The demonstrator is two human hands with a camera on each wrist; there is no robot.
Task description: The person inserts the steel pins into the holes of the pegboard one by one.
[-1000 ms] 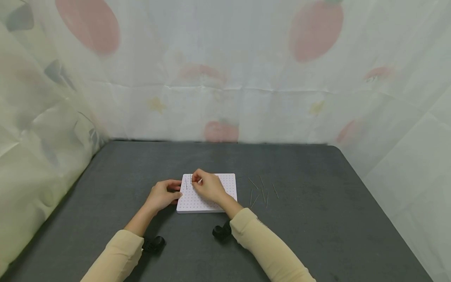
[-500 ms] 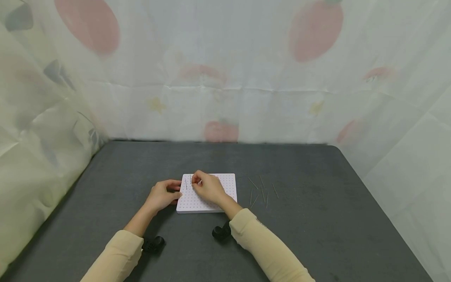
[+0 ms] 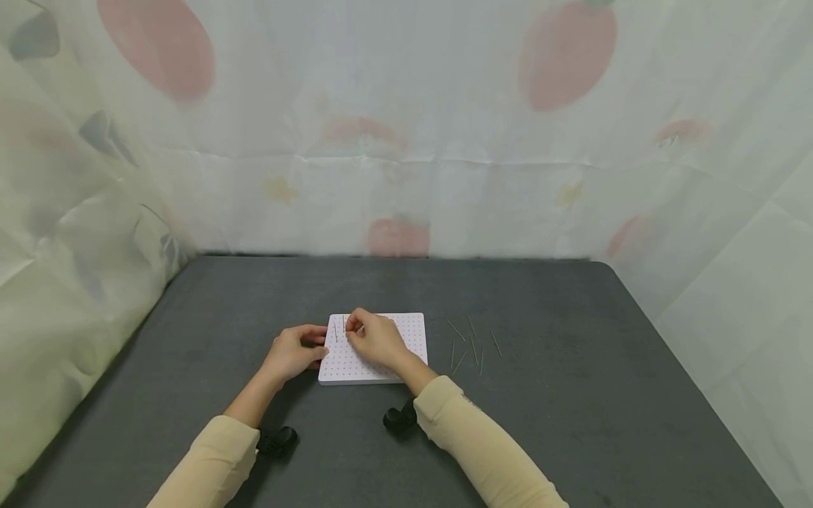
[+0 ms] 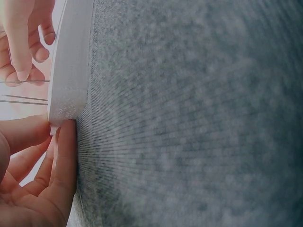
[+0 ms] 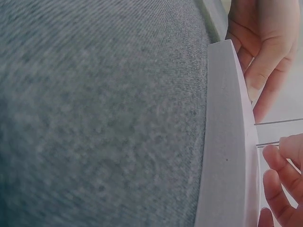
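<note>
A white pegboard [image 3: 375,372] with rows of small holes lies on the dark table. My left hand [image 3: 294,353] grips its left edge, thumb on the upper rim and fingers at the side near the underside, as the left wrist view shows. Over the board's far left part, my right hand [image 3: 377,339] pinches a thin metal pin [image 4: 35,81] between thumb and fingertips; the pin's end meets the board. Beside it two similar pins [image 4: 23,100] stand upright in the board near the left corner. In the right wrist view, the right fingertips [image 5: 272,153] are close to the board's surface.
Several loose metal pins [image 3: 473,350] lie scattered on the table [image 3: 571,395] right of the board. Black wrist cameras [image 3: 400,418] sit under both forearms. A patterned curtain [image 3: 483,204] hangs behind the table and along its sides.
My right fingers have dipped very slightly toward the board while pinching the pin. The left hand, the board and the loose pins stay in place.
</note>
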